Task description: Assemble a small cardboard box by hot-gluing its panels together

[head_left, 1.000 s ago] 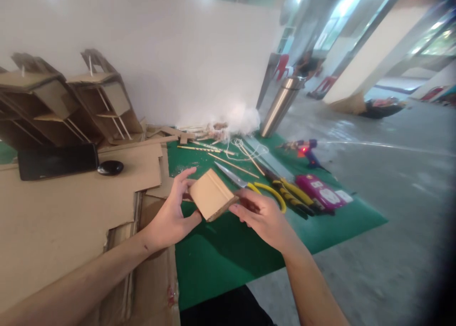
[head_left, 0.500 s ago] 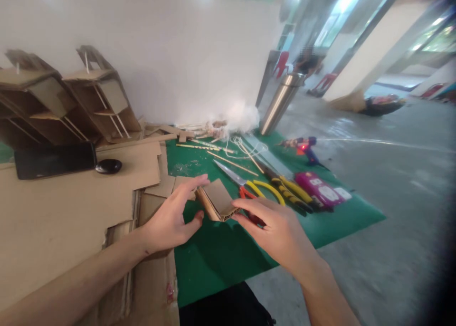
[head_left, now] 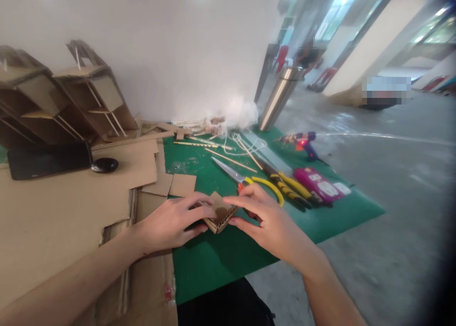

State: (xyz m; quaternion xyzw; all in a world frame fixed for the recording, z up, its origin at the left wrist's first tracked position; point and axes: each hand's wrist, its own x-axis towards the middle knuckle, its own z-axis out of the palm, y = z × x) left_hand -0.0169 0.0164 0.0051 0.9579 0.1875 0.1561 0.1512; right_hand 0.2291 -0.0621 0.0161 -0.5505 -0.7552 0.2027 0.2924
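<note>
A small folded cardboard piece (head_left: 219, 214) rests low over the green mat (head_left: 228, 259), held between both hands. My left hand (head_left: 171, 221) has its fingers laid over the piece's left side and its thumb under the edge. My right hand (head_left: 265, 219) pinches the piece's right edge with fingers stretched across it. Yellow-handled scissors (head_left: 249, 181) lie just behind my right hand.
Large cardboard sheets (head_left: 64, 207) cover the left. Cardboard shelf models (head_left: 67, 98), a black phone (head_left: 50, 159) and a black oval object (head_left: 104, 165) sit behind. Pliers (head_left: 290, 188), a pink cutter pack (head_left: 317, 186), a glue gun (head_left: 302, 143), sticks, string, white fluff and a steel flask (head_left: 280, 98) line the mat's far side.
The cardboard piece was held up with its face showing; it has been turned, folded flatter and lowered onto the mat. Both hands moved down with it.
</note>
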